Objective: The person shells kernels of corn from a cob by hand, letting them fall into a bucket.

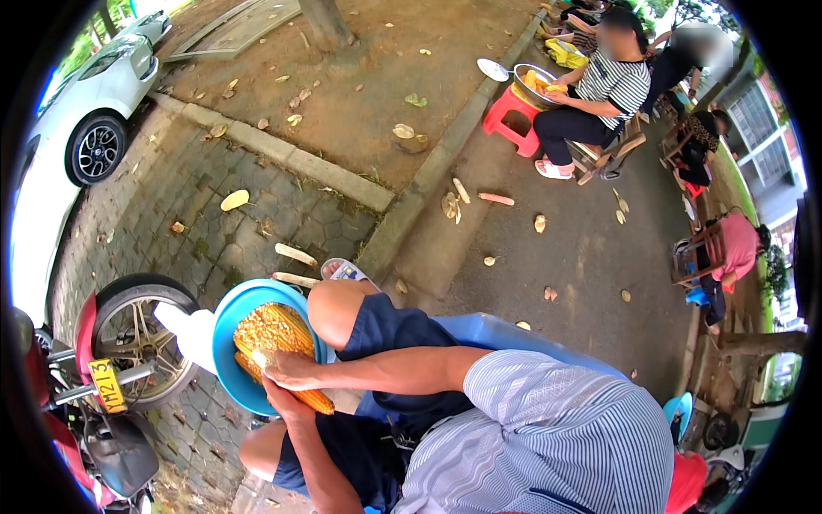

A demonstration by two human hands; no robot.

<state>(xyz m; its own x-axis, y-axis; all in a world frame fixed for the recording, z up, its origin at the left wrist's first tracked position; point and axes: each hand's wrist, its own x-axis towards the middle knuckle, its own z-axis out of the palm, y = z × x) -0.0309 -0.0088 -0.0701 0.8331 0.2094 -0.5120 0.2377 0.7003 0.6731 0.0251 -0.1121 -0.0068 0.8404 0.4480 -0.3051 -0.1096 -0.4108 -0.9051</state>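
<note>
A turquoise plastic basin [226, 379] stands between my knees, holding yellow corn ears [289, 324] and many loose kernels. Over its near side, my right hand [292, 371] grips a pale, mostly bare corncob piece [262, 358]. Just below and touching it, my left hand [282, 399] is closed around a corn ear [314, 401], whose kernel-covered end sticks out towards me. The fingers partly hide both pieces. Beyond the basin is a white plastic bag or container [196, 337]; which of the two cannot be told.
Bare corncobs [295, 254] lie by my sandalled foot [347, 270]. A motorcycle wheel [141, 340] stands close beyond the basin. A concrete kerb [417, 186] runs past my foot. Another person [616, 83] sits with corn in a metal bowl [523, 69] on a red stool [510, 115]. Further off sit several people.
</note>
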